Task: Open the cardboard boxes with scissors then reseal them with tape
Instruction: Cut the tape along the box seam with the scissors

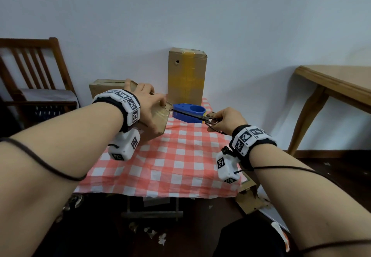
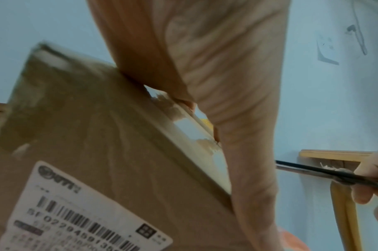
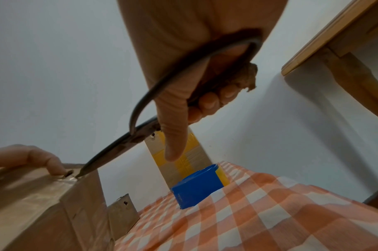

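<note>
A brown cardboard box (image 1: 158, 119) with a shipping label (image 2: 76, 212) sits at the left of the checked table, clear tape over its top. My left hand (image 1: 147, 104) rests on top of it, fingers curled over the right edge and thumb down the near side (image 2: 237, 118). My right hand (image 1: 224, 120) grips the loops of black scissors (image 1: 190, 115), whose tips touch the box's taped top corner (image 3: 80, 175). A blue tape dispenser (image 1: 187, 112) with yellow tape lies behind the scissors (image 3: 196, 185).
A tall box (image 1: 186, 74) banded with yellow tape stands at the back by the wall. Another low box (image 1: 106, 87) lies behind my left hand. A wooden chair (image 1: 34, 72) stands left, a wooden table (image 1: 337, 88) right. Cardboard scraps (image 1: 251, 198) lie on the floor.
</note>
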`<action>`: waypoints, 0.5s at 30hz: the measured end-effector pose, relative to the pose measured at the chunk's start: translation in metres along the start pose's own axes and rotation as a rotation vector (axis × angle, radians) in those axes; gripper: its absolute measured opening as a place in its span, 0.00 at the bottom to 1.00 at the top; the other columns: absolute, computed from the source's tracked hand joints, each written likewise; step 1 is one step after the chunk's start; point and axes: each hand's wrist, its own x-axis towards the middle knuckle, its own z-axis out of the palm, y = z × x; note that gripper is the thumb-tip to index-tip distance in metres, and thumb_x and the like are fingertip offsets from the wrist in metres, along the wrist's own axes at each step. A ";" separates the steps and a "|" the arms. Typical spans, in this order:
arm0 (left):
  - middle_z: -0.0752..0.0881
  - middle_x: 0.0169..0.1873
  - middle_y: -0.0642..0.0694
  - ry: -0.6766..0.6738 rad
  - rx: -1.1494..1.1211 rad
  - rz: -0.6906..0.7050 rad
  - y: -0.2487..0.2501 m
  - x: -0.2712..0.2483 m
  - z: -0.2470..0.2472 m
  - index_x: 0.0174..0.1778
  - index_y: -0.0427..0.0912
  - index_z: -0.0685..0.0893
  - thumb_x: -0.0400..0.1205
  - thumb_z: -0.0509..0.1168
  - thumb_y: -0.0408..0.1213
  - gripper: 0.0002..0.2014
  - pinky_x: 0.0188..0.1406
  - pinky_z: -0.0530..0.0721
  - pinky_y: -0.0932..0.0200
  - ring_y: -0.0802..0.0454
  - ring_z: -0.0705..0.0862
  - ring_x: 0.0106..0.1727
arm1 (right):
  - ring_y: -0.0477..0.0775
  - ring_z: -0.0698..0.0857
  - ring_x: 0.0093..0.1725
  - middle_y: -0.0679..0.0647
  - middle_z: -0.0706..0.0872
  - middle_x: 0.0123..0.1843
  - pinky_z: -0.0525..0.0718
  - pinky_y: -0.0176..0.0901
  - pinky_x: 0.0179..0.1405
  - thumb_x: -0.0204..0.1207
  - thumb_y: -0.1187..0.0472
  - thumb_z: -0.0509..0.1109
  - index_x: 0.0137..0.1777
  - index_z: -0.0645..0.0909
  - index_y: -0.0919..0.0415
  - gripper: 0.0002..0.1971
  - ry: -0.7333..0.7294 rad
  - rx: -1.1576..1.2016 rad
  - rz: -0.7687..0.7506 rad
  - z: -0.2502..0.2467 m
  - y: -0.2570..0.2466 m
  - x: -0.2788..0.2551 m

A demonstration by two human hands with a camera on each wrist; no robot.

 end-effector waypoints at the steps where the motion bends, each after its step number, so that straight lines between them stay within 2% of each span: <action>1: 0.65 0.68 0.49 -0.005 -0.001 -0.003 0.000 0.000 0.000 0.65 0.70 0.67 0.52 0.75 0.73 0.45 0.74 0.42 0.30 0.48 0.59 0.75 | 0.53 0.87 0.52 0.48 0.90 0.55 0.84 0.46 0.58 0.66 0.59 0.82 0.56 0.89 0.55 0.17 0.002 -0.004 0.001 0.000 -0.002 0.001; 6: 0.65 0.69 0.49 -0.027 0.014 0.002 0.004 0.000 -0.003 0.64 0.69 0.69 0.52 0.75 0.72 0.44 0.73 0.38 0.26 0.47 0.59 0.77 | 0.56 0.87 0.54 0.52 0.90 0.56 0.84 0.51 0.59 0.66 0.58 0.81 0.55 0.89 0.54 0.16 0.020 -0.046 -0.029 -0.005 -0.011 0.003; 9: 0.65 0.69 0.49 -0.038 0.006 0.006 0.004 -0.001 -0.005 0.63 0.70 0.70 0.52 0.76 0.71 0.42 0.73 0.35 0.26 0.47 0.58 0.77 | 0.57 0.87 0.50 0.54 0.90 0.52 0.87 0.53 0.55 0.67 0.57 0.80 0.52 0.90 0.54 0.13 0.027 -0.104 -0.023 -0.007 -0.017 0.003; 11: 0.65 0.70 0.49 -0.041 -0.002 0.008 0.004 -0.002 -0.006 0.62 0.71 0.70 0.52 0.76 0.70 0.41 0.72 0.35 0.26 0.47 0.58 0.77 | 0.56 0.87 0.48 0.52 0.91 0.50 0.88 0.50 0.51 0.68 0.56 0.79 0.51 0.89 0.53 0.12 0.037 -0.139 -0.012 -0.009 -0.019 0.002; 15: 0.65 0.69 0.49 -0.032 -0.036 0.016 0.000 -0.004 -0.004 0.59 0.72 0.71 0.53 0.77 0.69 0.38 0.72 0.34 0.25 0.47 0.57 0.77 | 0.54 0.87 0.47 0.48 0.90 0.52 0.86 0.43 0.45 0.70 0.55 0.75 0.51 0.88 0.49 0.10 0.087 -0.215 -0.017 -0.013 -0.025 0.001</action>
